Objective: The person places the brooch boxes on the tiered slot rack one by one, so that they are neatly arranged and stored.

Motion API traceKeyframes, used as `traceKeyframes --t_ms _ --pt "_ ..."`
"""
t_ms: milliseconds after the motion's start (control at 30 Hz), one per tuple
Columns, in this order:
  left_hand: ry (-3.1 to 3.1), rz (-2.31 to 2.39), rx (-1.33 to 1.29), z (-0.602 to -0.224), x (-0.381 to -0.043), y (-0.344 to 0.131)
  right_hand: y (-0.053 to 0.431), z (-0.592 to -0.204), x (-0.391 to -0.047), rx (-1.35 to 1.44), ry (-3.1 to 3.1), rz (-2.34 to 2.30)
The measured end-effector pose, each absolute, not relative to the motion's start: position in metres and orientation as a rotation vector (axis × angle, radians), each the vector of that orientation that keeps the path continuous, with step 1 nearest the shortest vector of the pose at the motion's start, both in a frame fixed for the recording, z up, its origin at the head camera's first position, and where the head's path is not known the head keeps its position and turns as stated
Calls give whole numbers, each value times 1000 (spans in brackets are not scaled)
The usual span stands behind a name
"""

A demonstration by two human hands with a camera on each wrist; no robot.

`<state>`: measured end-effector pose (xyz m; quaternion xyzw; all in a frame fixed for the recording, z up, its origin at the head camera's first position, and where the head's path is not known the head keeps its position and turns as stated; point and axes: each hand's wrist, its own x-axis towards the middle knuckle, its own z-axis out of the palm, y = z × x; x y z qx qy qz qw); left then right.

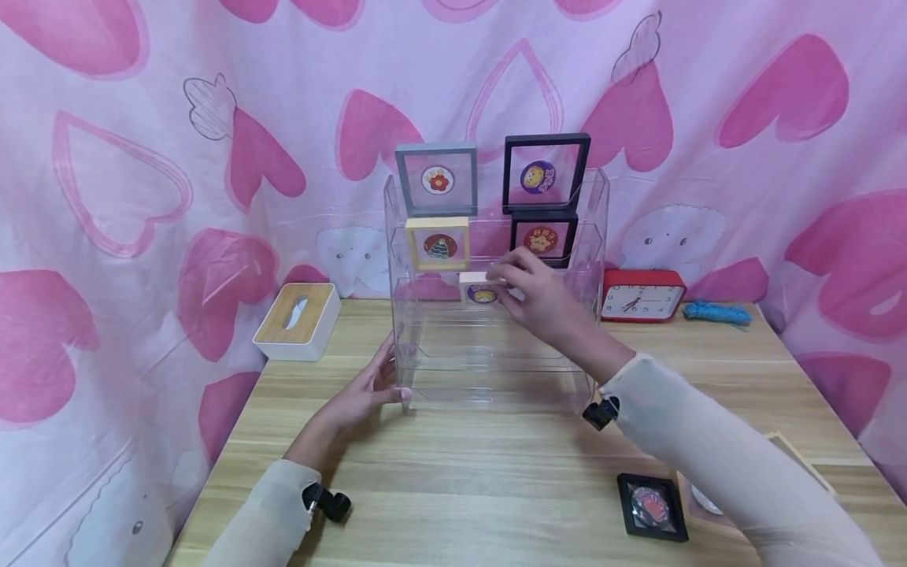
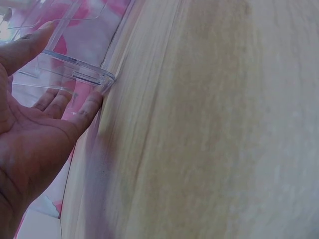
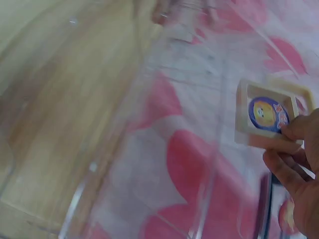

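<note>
A clear acrylic tiered display rack [image 1: 489,398] stands on the table. My left hand [image 1: 364,394] holds its lower left edge, thumb at the front and fingers along the side; the left wrist view shows this hand [image 2: 45,114] around the clear corner. High over the rack's middle tier, my right hand [image 1: 542,303] pinches a small cream square frame [image 1: 473,291] with a round blue and yellow badge inside. In the right wrist view the thumb lies on the front of the frame [image 3: 244,114], fingers beneath. Whether the frame touches the rack cannot be told.
Upper tiers hold a grey frame [image 1: 402,181], a yellow frame [image 1: 411,244] and two black frames [image 1: 509,177]. A tissue box [image 1: 294,323] stands left; a red clock [image 1: 645,295] and blue bundle [image 1: 717,313] right. A black frame [image 1: 652,508] lies front right.
</note>
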<state>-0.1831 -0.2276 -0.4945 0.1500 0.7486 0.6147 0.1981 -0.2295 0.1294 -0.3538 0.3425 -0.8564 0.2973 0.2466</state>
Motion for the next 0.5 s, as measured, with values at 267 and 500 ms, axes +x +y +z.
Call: traceKeyframes --t_ms 267,500 --pt "2098 1710 412 -494 -182 -226 106 -372 -226 935 -2292 752" --pt "2092 1720 421 -494 -183 -227 95 -376 -231 976 -2210 661"
